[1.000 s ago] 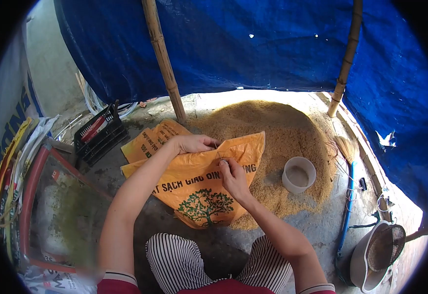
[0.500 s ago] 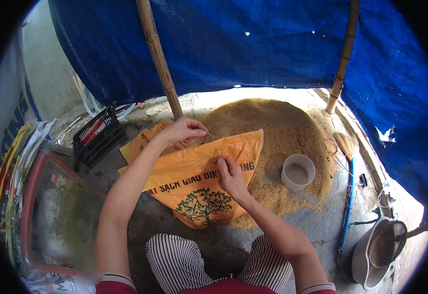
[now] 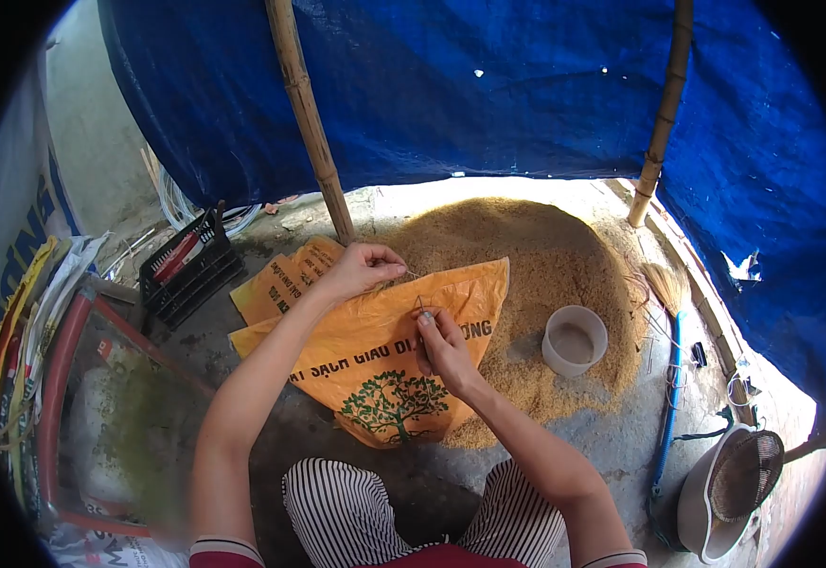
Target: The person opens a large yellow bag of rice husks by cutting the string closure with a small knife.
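Note:
An orange sack (image 3: pixel 375 364) with dark lettering and a green tree print lies across the front of the legs. Above its upper edge my left hand (image 3: pixel 365 272) is closed in a pinch on a thin strand. Lower and to the right, my right hand (image 3: pixel 443 350) is over the sack's face, thumb and fingers pinched on a small thin metal piece whose tip points up. Another orange sack (image 3: pixel 280 284) with print lies folded behind the first, partly hidden by the left forearm.
Behind the sack is a grain-like heap (image 3: pixel 488 227) with a white tub (image 3: pixel 575 340) on it. A black crate (image 3: pixel 190 275) stands left, a red frame (image 3: pixel 58 398) nearer. At right are a blue-handled broom (image 3: pixel 670 398) and a basin (image 3: pixel 701 502) with a sieve (image 3: pixel 749 476).
My left hand has moved slightly right and down, toward the sack's upper edge. My right hand has shifted a little right and down, still pinching the metal piece.

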{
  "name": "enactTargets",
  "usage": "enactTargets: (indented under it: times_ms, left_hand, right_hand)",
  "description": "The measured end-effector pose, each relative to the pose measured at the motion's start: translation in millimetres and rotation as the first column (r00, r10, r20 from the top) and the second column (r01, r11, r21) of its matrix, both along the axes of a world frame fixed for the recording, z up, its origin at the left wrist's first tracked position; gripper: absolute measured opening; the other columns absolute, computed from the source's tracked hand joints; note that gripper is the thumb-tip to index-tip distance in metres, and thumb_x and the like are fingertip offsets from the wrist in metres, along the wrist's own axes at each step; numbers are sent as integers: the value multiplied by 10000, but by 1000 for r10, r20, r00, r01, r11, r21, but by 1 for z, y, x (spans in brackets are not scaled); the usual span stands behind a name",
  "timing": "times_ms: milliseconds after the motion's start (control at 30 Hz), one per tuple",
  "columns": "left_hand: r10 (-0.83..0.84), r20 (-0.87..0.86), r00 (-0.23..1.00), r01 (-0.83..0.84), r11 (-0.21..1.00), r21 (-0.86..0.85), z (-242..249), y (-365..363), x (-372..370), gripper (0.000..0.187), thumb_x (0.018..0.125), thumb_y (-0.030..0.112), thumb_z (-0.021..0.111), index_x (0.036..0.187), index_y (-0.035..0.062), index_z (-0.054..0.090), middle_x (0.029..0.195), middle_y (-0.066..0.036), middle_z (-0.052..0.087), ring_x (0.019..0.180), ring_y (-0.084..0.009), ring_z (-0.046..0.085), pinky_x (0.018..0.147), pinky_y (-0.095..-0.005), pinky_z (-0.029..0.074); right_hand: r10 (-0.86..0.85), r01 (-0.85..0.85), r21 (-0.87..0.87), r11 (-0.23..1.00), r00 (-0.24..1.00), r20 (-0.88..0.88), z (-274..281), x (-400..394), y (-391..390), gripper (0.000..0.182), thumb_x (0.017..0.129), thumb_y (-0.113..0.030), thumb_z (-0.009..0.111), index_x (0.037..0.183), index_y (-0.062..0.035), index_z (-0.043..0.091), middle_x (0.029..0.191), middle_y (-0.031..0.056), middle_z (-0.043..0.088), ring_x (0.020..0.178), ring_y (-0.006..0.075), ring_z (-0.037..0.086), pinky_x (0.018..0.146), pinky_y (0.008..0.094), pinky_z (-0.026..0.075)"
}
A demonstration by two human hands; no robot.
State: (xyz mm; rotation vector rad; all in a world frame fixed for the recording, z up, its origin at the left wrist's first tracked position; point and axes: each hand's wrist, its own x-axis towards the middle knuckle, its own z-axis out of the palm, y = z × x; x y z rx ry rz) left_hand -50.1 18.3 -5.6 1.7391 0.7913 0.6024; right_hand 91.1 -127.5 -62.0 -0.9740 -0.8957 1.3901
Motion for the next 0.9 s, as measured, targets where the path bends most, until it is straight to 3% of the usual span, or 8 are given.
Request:
enactTargets:
  times_ms: [67,167,300,500,600,667,900]
  left_hand:
    - [5,47,999,-4,1000,-7,4,-9,-2,151,830,146,669,900,13,660,751,25,620,651,-17,507,575,-177,406]
    - [-32,41,999,31,999,14,0,-13,-5,149,845,134,649,929,12,632,783,19,613,695,-29,545,611,-168,430]
    - [-27,83,996,28,1000,-6,-1,-22,-6,148,841,132,652,916,5,649,775,14,632,671,-25,527,598,-177,424]
    - [33,114,993,-40,997,68,-1,-19,-5,152,849,154,646,893,8,645,658,62,550,571,-10,439,508,-189,356]
    - [108,72,992,-117,984,137,7,-17,1,159,844,159,650,884,5,647,609,68,508,539,-19,402,485,-210,328]
    - [185,-33,982,-168,944,282,3,-8,4,159,831,158,660,868,4,654,597,50,507,536,-33,407,491,-223,338]
    - [139,-128,982,-91,942,323,10,-13,-5,165,813,153,663,847,-8,653,645,-9,551,578,-87,492,539,-273,404]
  right_hand:
    - [-44,33,92,995,992,115,-8,0,3,253,984,-290,378,1088,-76,460,627,-13,430,428,73,400,391,211,319]
    - [-31,8,148,989,987,155,-13,2,2,313,991,-321,341,1094,-62,483,661,-8,441,452,75,421,415,201,341]
    - [-1,-17,166,986,994,113,-20,1,4,377,991,-368,307,1112,-58,484,706,7,451,479,84,440,434,201,357]
    - [18,-27,127,992,997,70,-20,2,4,409,984,-401,306,1105,-54,485,727,14,446,501,97,449,447,216,372]
    - [13,-23,114,993,996,90,-19,3,5,397,986,-390,311,1102,-55,491,720,13,441,498,96,447,446,214,370]
    - [0,-18,142,990,992,127,-21,3,5,392,988,-380,306,1099,-54,495,712,13,436,493,95,444,444,214,370]
    - [-47,17,160,987,981,186,-19,1,3,392,993,-367,290,1103,-50,494,708,11,431,479,91,434,433,209,361]
